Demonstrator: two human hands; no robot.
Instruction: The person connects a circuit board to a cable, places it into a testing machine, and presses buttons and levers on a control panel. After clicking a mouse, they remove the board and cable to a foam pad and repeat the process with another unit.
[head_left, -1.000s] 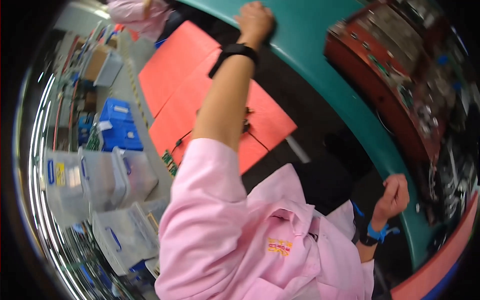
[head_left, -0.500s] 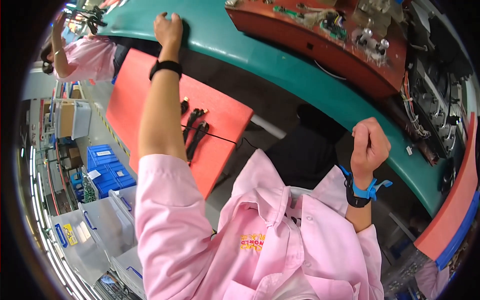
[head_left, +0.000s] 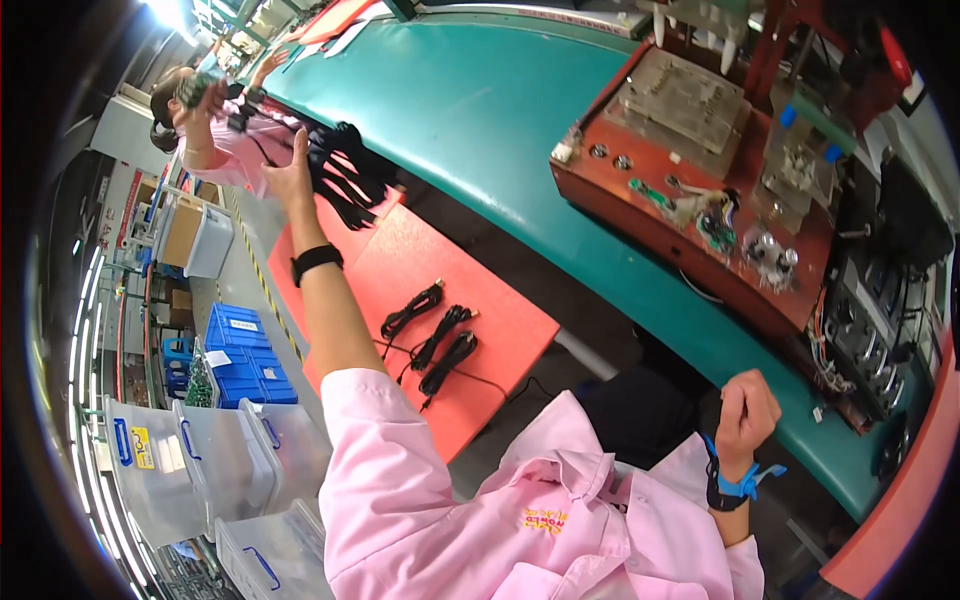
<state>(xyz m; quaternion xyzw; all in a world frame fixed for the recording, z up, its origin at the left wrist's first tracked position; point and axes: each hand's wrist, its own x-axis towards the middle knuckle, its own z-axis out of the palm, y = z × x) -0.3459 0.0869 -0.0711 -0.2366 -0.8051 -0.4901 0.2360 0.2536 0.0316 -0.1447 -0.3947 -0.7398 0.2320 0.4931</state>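
Note:
My left hand (head_left: 290, 182) is stretched far out to the left with thumb and fingers apart, and nothing shows in it. Just right of it, a bundle of black cables (head_left: 345, 175) lies at the far end of the red board (head_left: 500, 315). On the near part of that board rest three coiled black cables (head_left: 440, 340). A co-worker's raised hand beyond mine holds a small green object (head_left: 200, 90), too blurred to name. My right hand (head_left: 748, 412) is a closed fist in front of the bench edge, with nothing visible in it.
A green-topped bench (head_left: 480, 150) runs across the view. On it stands a red fixture box (head_left: 640, 220) with clear plates and wiring. Blue bins (head_left: 240, 345) and clear lidded boxes (head_left: 160, 470) stand at the left. The co-worker (head_left: 240, 150) is at the far left.
The view has swung, showing more of the bench and the cable bundle. My left hand has gone from over the green bench top to beside the bundle, fingers spreading. My right hand stays a fist.

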